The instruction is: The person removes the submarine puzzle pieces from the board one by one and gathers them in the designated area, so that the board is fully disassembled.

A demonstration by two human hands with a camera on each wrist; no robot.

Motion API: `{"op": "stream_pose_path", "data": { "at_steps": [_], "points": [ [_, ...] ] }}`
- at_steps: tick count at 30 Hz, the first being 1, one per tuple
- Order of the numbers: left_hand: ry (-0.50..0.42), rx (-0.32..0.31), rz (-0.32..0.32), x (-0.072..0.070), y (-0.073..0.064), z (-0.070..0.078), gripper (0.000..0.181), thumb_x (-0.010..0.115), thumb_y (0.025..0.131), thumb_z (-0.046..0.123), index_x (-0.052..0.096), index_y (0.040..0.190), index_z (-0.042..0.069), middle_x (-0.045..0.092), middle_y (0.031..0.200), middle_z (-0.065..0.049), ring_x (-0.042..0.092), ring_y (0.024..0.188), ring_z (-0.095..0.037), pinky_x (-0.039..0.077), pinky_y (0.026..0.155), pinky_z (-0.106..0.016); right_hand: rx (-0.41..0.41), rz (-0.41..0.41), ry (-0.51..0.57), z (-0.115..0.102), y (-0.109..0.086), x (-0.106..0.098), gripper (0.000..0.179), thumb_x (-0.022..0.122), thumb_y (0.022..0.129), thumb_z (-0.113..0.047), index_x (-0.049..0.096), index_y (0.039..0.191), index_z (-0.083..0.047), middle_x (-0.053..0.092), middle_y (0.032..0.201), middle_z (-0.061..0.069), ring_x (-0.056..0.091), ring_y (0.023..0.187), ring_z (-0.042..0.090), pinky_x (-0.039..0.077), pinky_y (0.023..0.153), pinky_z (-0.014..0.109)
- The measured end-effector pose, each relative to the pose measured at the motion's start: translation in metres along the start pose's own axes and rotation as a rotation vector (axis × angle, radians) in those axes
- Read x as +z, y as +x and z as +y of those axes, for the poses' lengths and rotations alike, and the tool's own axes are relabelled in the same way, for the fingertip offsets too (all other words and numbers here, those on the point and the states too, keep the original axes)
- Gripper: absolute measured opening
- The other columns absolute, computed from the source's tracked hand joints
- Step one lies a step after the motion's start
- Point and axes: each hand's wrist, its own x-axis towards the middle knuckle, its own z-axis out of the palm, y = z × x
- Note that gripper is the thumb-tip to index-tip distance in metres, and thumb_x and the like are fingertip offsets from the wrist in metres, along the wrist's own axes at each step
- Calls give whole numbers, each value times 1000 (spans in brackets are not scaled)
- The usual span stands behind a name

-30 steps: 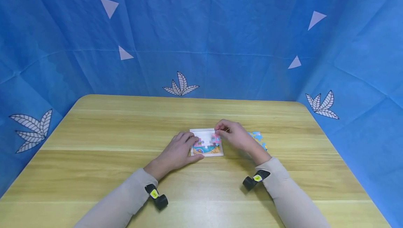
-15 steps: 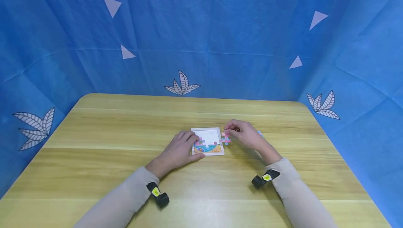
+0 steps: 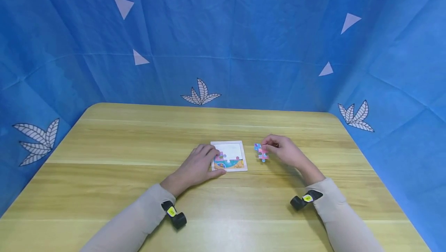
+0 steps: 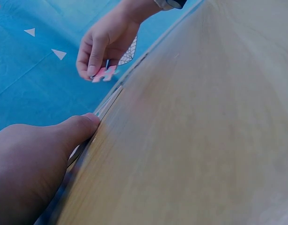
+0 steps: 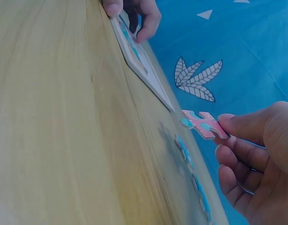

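My left hand (image 3: 196, 165) grips the left side of a small white-rimmed puzzle board (image 3: 237, 170), its thumb at the near edge and its fingertips over the far left. Joined pieces (image 3: 229, 164) fill the board's near part and left side; the rest shows bare white. To the right of the board, my right hand (image 3: 288, 152) pinches a pink puzzle piece (image 5: 207, 126) between thumb and forefinger, held above the table. Beneath it, blue loose pieces (image 5: 193, 171) lie on the table, partly hidden by the hand in the head view.
The wooden table (image 3: 139, 136) carries the board near its middle. A blue cloth (image 3: 230, 43) with white leaves and triangles hangs behind and at both sides. Each sleeve bears a black wrist camera (image 3: 178, 220).
My right hand has drawn away to the right from over the board, carrying the pink puzzle piece to above the loose pieces. The left hand and the board have stayed in place.
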Motion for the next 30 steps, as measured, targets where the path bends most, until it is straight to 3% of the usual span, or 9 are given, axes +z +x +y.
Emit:
{"op": "stream_pose_path", "data": {
  "at_steps": [9,18,30],
  "points": [
    [-25,-2,-15,0,-1,1,72,57,87,66,56,131,10,50,134,-9,45,124,-27,35,108,-43,92,-26,0,12,-7,-6,16,62,98,-23,71,104,-12,61,81,3,43,56,15,40,43,28],
    [1,-6,3,-2,2,-2,72,58,87,67,56,131,11,50,134,-9,45,125,-27,35,109,-42,127,-62,53,16,-6,-17,12,64,97,-22,70,101,-13,58,73,8,46,50,17,41,43,27],
    [-9,-6,-12,-2,2,0,72,56,87,68,57,131,11,50,133,-8,44,124,-26,35,109,-42,106,-97,-1,26,-11,-23,10,65,95,-17,71,98,-10,63,74,4,49,54,19,42,48,27]
  ]
}}
